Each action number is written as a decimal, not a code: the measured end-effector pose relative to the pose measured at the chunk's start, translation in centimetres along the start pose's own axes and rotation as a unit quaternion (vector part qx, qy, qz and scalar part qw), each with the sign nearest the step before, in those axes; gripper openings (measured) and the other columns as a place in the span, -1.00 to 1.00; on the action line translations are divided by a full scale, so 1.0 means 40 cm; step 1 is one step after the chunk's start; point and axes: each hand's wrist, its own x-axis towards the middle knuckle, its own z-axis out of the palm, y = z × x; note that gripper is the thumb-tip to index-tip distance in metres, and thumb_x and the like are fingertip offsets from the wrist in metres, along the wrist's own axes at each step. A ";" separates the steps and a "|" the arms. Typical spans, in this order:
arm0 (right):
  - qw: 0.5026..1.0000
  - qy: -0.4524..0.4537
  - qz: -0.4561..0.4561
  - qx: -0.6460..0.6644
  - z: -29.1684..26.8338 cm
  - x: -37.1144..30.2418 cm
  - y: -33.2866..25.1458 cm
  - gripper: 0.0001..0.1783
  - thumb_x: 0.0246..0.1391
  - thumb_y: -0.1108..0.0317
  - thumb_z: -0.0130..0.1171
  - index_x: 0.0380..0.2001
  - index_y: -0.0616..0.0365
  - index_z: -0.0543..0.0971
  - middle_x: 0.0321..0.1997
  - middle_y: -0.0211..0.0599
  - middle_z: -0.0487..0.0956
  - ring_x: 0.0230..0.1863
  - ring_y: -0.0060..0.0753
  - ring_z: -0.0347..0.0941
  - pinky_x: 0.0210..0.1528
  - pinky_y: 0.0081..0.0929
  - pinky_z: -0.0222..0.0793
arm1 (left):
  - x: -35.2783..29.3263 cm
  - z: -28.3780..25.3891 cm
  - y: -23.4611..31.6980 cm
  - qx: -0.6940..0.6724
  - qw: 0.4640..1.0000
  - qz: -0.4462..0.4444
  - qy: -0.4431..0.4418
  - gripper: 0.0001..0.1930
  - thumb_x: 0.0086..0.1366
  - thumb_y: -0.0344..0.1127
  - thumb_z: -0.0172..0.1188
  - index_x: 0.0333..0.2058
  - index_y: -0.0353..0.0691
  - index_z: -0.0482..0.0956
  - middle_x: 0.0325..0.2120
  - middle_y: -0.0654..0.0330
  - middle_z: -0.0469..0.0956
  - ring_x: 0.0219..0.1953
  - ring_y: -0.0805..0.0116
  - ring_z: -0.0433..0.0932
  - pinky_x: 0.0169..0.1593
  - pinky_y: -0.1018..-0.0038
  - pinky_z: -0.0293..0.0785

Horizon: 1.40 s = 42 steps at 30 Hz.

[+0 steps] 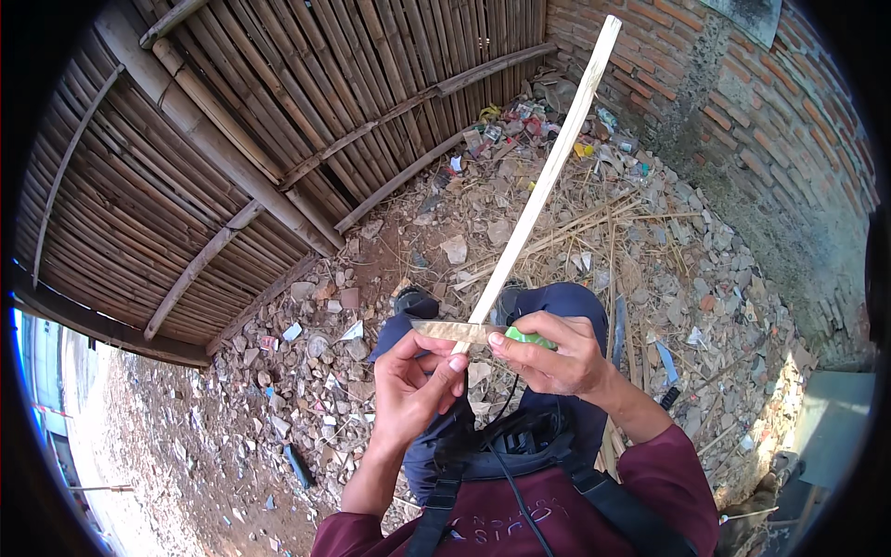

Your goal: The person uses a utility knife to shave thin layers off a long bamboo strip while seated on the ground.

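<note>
A long pale strip of split bamboo or wood (548, 176) slants up and away from my hands toward the far wall. My left hand (415, 385) pinches its near end between thumb and fingers. My right hand (561, 353) is closed round the green handle (529, 338) of a knife. The knife's blade (455, 330) points left and lies across the strip just above my left thumb, touching it or nearly so. My left fingers are close beneath the blade's tip side.
A bamboo-slat wall (371, 74) rises at the far left, a brick wall (742, 121) at the right. Stones and litter (455, 249) cover the ground, with thin bamboo strips (613, 269) beyond my knees. A dark object (297, 466) lies at the lower left.
</note>
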 end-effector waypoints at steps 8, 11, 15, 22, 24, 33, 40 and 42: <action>0.999 0.010 -0.025 -0.027 -0.012 0.014 0.014 -0.52 -0.03 0.47 0.51 0.03 0.02 0.77 -0.34 -0.39 0.60 -0.47 -0.45 0.59 -0.55 -0.51 0.45 | -0.003 0.007 0.012 -0.022 1.000 -0.001 -0.001 -0.85 0.43 -0.56 0.32 -0.08 -0.35 0.57 -0.28 0.11 0.64 -0.52 0.51 0.55 -0.61 0.65 0.25; 0.996 0.061 0.041 -0.059 -0.054 0.021 0.035 -0.70 0.04 0.54 0.48 -0.12 0.11 0.76 -0.31 -0.33 0.63 -0.43 -0.49 0.60 -0.52 -0.51 0.46 | -0.005 0.010 0.019 -0.016 1.000 -0.010 -0.010 -0.86 0.47 -0.57 0.28 -0.05 -0.34 0.56 -0.48 0.25 0.60 -0.53 0.59 0.51 -0.56 0.63 0.28; 0.962 0.215 0.123 -0.119 -0.134 0.063 0.158 -0.87 0.18 0.59 0.39 -0.21 0.20 0.70 -0.36 -0.27 0.65 -0.43 -0.57 0.58 -0.42 -0.56 0.47 | -0.068 -0.056 -0.017 -0.017 0.998 -0.066 -0.003 -0.87 0.48 -0.54 0.28 -0.06 -0.32 0.56 -0.49 0.24 0.60 -0.55 0.59 0.51 -0.59 0.63 0.26; 0.925 0.076 0.363 0.080 -0.074 0.056 0.057 -0.68 0.09 0.55 0.34 -0.05 0.30 0.66 -0.33 -0.13 0.70 -0.34 -0.50 0.67 -0.28 -0.46 0.55 | -0.031 -0.029 -0.042 0.057 0.997 0.031 0.029 -0.81 0.48 -0.52 0.27 -0.01 -0.34 0.48 -0.32 0.19 0.61 -0.55 0.58 0.51 -0.62 0.65 0.27; 0.969 0.048 0.241 0.015 -0.032 0.056 0.077 -0.64 0.01 0.58 0.31 -0.05 0.29 0.69 -0.32 -0.11 0.70 -0.32 -0.20 0.72 -0.22 -0.31 0.60 | -0.018 -0.011 -0.042 0.079 0.996 0.026 0.013 -0.80 0.50 -0.50 0.25 0.01 -0.34 0.46 -0.28 0.18 0.64 -0.54 0.60 0.49 -0.59 0.66 0.30; 0.969 0.049 0.234 -0.069 0.028 0.084 0.078 -0.65 -0.01 0.58 0.24 -0.09 0.23 0.71 -0.22 -0.06 0.66 -0.32 0.11 0.67 -0.25 -0.10 0.60 | 0.101 0.082 -0.005 0.122 0.989 0.085 0.003 -0.79 0.55 -0.46 0.20 0.07 -0.36 0.46 -0.26 0.07 0.75 -0.54 0.61 0.53 -0.55 0.66 0.42; 0.963 0.064 0.224 -0.138 0.033 0.079 0.140 -0.79 -0.12 0.53 0.29 -0.32 0.14 0.58 -0.28 -0.19 0.64 -0.38 0.05 0.65 -0.39 -0.05 0.51 | 0.130 0.144 -0.004 0.144 0.980 0.136 -0.009 -0.81 0.54 -0.47 0.22 0.02 -0.37 0.47 -0.30 0.10 0.73 -0.55 0.64 0.50 -0.55 0.67 0.40; 0.959 0.083 0.227 -0.145 0.026 0.085 0.137 -0.82 -0.09 0.50 0.29 -0.35 0.11 0.56 -0.35 -0.22 0.64 -0.43 0.06 0.62 -0.44 -0.04 0.45 | 0.125 0.162 -0.002 0.170 0.975 0.144 0.023 -0.83 0.49 -0.53 0.26 -0.03 -0.42 0.52 -0.32 0.10 0.76 -0.41 0.62 0.62 -0.39 0.65 0.49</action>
